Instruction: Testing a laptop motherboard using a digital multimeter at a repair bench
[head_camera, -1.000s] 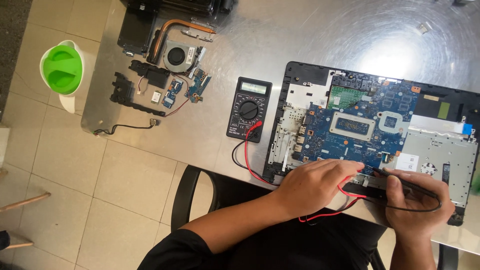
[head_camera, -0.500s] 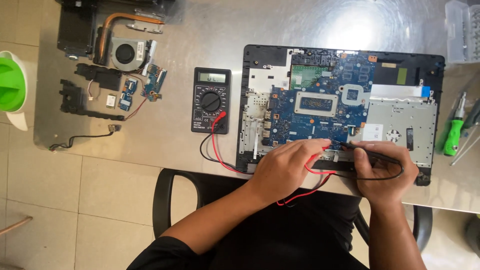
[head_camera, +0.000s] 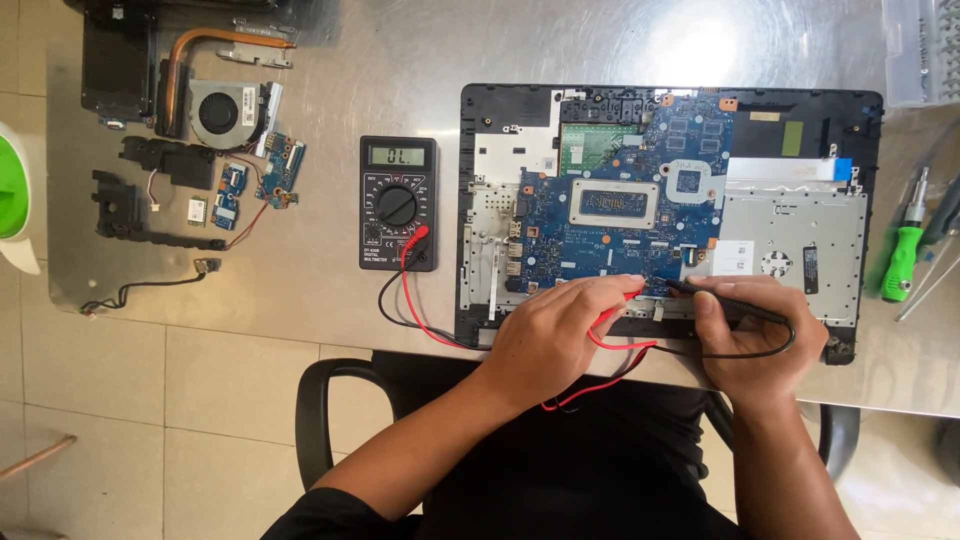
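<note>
An opened laptop base (head_camera: 840, 110) lies on the steel table with its blue motherboard (head_camera: 620, 200) exposed. My left hand (head_camera: 560, 335) grips the red probe (head_camera: 625, 298), tip down at the board's near edge. In my right hand (head_camera: 755, 335) is the black probe (head_camera: 725, 302), its tip pointing left onto the same edge, close to the red one. Red and black leads (head_camera: 415, 310) run from both probes to a black multimeter (head_camera: 398, 203) standing left of the laptop, its display lit.
Removed parts sit at the far left: a cooling fan with copper heat pipe (head_camera: 215, 100), small circuit boards (head_camera: 255, 180) and black speakers (head_camera: 140, 200). Green-handled screwdrivers (head_camera: 905, 250) lie right of the laptop. A clear parts box (head_camera: 925, 50) is at top right, a chair (head_camera: 320, 420) below.
The view has swung left and steadied, so the laptop sits more central. Both hands stay on the probes at the board's near edge with little shift.
</note>
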